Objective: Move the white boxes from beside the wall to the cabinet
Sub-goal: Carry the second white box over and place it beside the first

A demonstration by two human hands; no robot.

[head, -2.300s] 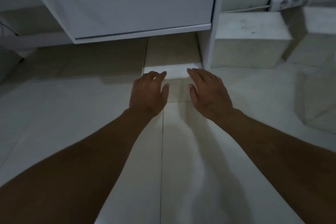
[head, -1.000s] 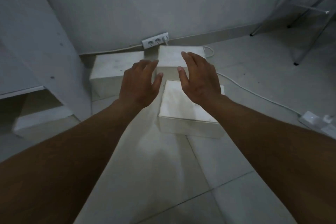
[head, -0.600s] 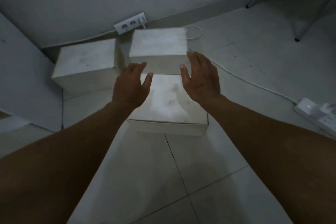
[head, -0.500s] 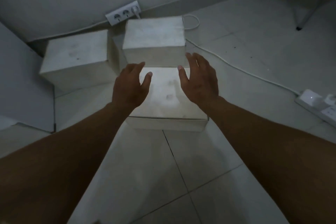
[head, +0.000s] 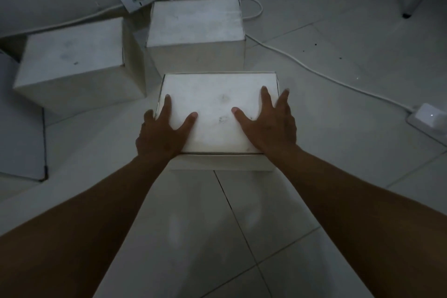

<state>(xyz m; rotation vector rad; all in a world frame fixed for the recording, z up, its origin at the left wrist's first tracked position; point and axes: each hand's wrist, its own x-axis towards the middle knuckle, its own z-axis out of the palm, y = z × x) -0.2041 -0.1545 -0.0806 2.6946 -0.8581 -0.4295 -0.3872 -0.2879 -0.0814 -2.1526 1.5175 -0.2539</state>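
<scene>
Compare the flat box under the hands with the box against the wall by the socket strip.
The flat box is low and lies nearest the person; the box by the socket strip stands clearly taller, farther back. The left hand and right hand rest spread on the flat box's top edges; nothing touches the taller box. A white cable runs beside the taller box. Both are plain white, closed and scuffed, on the tiled floor.
</scene>
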